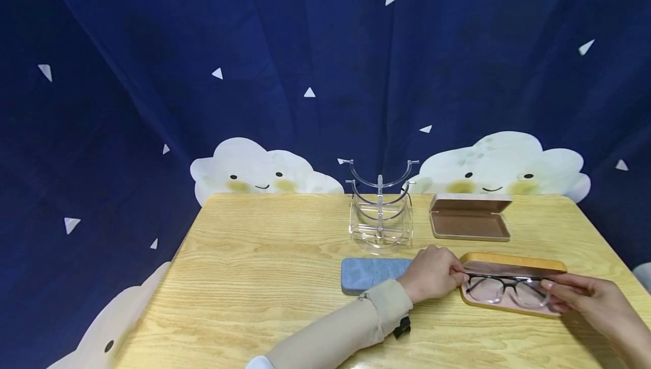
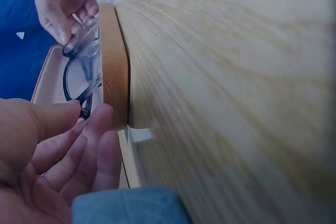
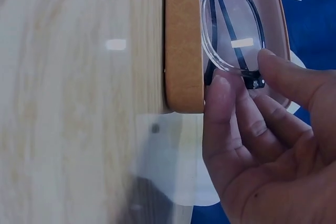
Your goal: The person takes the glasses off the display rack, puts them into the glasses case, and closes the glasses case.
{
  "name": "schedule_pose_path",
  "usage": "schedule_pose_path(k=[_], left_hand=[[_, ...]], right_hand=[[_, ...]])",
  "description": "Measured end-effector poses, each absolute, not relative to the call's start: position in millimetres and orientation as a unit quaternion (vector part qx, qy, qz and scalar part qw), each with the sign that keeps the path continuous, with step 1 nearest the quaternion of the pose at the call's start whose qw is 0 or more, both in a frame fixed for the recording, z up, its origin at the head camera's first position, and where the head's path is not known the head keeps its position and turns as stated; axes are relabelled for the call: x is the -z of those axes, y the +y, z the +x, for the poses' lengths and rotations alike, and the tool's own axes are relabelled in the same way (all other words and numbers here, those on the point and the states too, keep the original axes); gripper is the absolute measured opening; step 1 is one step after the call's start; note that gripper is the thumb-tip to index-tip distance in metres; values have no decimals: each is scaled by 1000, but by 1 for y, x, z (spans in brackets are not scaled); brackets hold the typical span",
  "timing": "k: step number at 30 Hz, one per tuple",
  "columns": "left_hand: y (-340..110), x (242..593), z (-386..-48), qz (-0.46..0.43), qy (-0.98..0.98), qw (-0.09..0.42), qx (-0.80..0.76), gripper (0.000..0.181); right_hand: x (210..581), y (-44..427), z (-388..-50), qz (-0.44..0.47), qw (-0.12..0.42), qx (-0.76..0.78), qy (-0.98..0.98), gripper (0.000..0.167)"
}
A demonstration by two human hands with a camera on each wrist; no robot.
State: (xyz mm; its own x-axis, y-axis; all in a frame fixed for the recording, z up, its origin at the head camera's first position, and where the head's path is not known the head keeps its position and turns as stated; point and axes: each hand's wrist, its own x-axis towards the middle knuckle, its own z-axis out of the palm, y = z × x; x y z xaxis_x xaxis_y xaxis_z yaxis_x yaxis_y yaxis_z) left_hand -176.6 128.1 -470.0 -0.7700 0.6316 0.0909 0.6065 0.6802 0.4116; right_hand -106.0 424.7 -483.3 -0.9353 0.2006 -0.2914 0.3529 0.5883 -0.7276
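A pair of eyeglasses [image 1: 510, 285] with a dark upper rim and clear lower rims lies folded in the opened orange-tan glasses case [image 1: 513, 260], over its pale pink lining. My left hand [image 1: 433, 272] pinches the left corner of the frame between thumb and fingers. At the opposite corner, my right hand [image 1: 592, 300] pinches the frame; in the right wrist view the thumb [image 3: 278, 72] is on the hinge end of the eyeglasses [image 3: 231, 30]. Folded temples show behind the lenses. Whether the eyeglasses touch the bottom of the case, I cannot tell.
A closed blue glasses case [image 1: 371, 274] lies beside my left wrist, partly covered by it. Behind it stands a clear acrylic glasses rack [image 1: 380, 211]. An opened brown case [image 1: 470, 226] sits at the back right of the wooden table [image 1: 254, 267]. A dark blue curtain [image 1: 325, 35] hangs behind.
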Motion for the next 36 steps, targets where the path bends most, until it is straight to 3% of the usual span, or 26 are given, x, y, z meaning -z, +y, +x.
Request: schedule_pose_path(k=[22,31,36], left_hand=[[132,475,-174,312,931,12,-189,7],[125,472,-177,305,931,4,-201,10],[125,471,-179,297,924,34,-240,34]], right_hand=[[496,433,-108,168,64,405,897,58],[496,437,-107,155,36,401,902,30],[490,436,-108,174,37,438,881,32]])
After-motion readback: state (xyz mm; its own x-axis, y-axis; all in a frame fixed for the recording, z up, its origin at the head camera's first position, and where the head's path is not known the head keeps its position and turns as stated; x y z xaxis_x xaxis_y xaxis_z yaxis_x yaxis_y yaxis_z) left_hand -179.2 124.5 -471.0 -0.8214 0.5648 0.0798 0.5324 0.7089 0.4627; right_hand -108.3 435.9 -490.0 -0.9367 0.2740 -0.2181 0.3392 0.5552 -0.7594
